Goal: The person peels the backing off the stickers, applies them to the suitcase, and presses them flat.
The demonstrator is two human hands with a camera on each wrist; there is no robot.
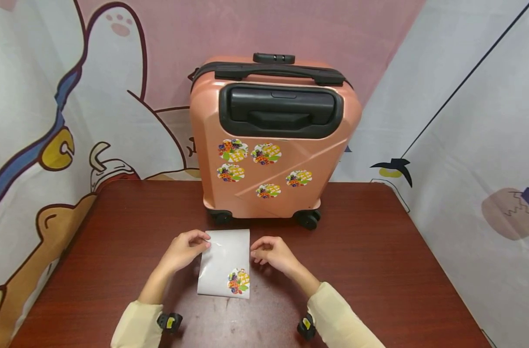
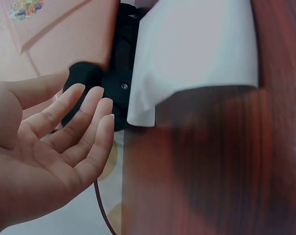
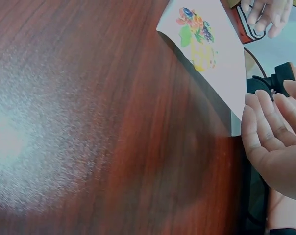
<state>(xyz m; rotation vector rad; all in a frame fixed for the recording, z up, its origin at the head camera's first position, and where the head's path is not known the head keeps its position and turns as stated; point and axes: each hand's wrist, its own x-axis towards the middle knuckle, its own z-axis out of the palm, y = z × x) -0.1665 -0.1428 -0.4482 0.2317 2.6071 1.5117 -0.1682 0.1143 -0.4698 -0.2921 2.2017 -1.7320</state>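
A white sticker sheet (image 1: 223,258) lies on the table with one round, fruit-patterned sticker (image 1: 238,281) at its near right corner. Its edges curve up in the wrist views. My left hand (image 1: 187,249) is at the sheet's far left edge, with thumb and forefinger tips overlapping it. Loosely bent fingers (image 2: 91,132) show apart from one another in the left wrist view, nothing between them. Just off the sheet's right edge is my right hand (image 1: 275,253), fingers relaxed and slightly bent. Behind the sheet stands an upright pink suitcase (image 1: 264,159), with several matching round stickers on its front.
The suitcase stands on black wheels (image 1: 308,219) at the back of the dark red-brown wooden table (image 1: 377,270). Its black telescopic handle (image 1: 282,108) is pushed down. A cartoon-printed cloth (image 1: 464,121) hangs behind and at both sides of the table.
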